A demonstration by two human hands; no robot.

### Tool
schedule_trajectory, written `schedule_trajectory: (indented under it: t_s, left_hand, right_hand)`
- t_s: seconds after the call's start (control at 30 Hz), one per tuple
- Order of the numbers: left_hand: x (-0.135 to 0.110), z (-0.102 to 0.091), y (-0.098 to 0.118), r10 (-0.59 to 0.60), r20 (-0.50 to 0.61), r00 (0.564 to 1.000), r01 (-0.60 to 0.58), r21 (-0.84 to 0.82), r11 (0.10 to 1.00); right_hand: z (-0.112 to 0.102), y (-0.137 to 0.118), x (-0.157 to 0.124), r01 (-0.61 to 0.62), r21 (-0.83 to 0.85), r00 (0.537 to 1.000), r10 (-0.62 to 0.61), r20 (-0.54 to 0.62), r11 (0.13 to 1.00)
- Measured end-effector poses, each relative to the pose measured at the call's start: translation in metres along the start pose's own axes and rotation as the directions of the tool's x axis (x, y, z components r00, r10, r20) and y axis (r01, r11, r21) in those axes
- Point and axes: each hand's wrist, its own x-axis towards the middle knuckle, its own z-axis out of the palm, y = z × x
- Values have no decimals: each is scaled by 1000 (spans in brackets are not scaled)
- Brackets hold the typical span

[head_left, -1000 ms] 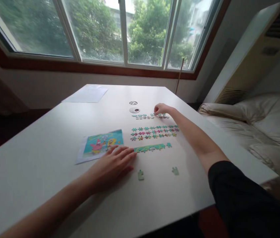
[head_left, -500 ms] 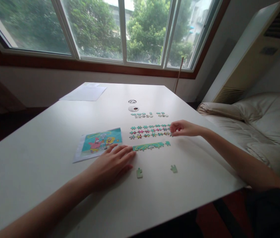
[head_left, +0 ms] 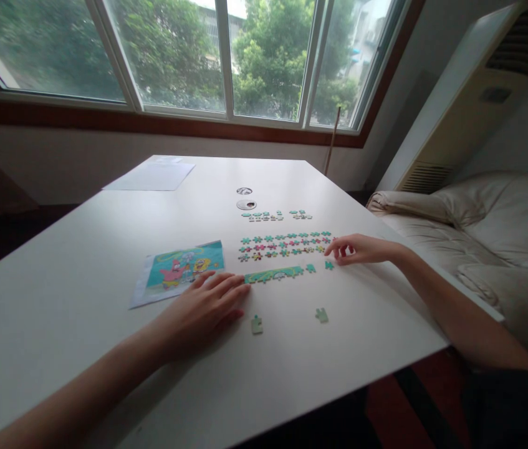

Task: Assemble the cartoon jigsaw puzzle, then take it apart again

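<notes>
My left hand [head_left: 212, 302] lies flat with fingers stretched out, its fingertips at the left end of a joined strip of green jigsaw pieces [head_left: 275, 274]. It partly covers a printed cartoon picture [head_left: 184, 267]. My right hand [head_left: 360, 248] hovers at the right end of the rows of loose pieces, fingers loosely bent and apart, with nothing visible in them. Just below its fingertips lies a loose teal puzzle piece [head_left: 329, 265]. Another teal piece [head_left: 310, 268] sits right of the strip, apart from it. Two pale green pieces [head_left: 257, 324] lie nearer me, well apart.
Several loose puzzle pieces [head_left: 285, 244] stand in rows beyond the strip, and more pieces [head_left: 264, 216] lie farther back. Two round discs [head_left: 246, 204] are behind them. A white sheet [head_left: 151, 177] rests at the table's far left. A sofa [head_left: 460, 231] flanks the right side.
My right hand has come slightly toward me and right, its fingers loosening. A teal piece now shows on the table below it. The left hand stays put; the view has shifted slightly.
</notes>
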Motion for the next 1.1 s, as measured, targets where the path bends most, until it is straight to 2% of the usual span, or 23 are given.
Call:
schedule_trajectory:
  t_s: [0.47, 0.73, 0.97, 1.1]
  left_hand:
    - [0, 1, -2, -5, -5, 1000, 5, -21, 1000]
    - [0, 3, -2, -8, -11, 1000, 8, -30, 1000]
    - [0, 3, -2, -12, -14, 1000, 12, -27, 1000]
    - [-1, 4, -2, -12, -12, 1000, 12, -18, 1000]
  right_hand:
    - [11, -6, 6, 8, 90, 1000, -11, 27, 996]
    - [14, -5, 7, -5, 73, 999, 8, -33, 997]
    - [28, -14, 18, 99, 106, 985, -83, -152, 989]
    - [33, -22, 27, 118, 133, 981, -95, -169, 984]
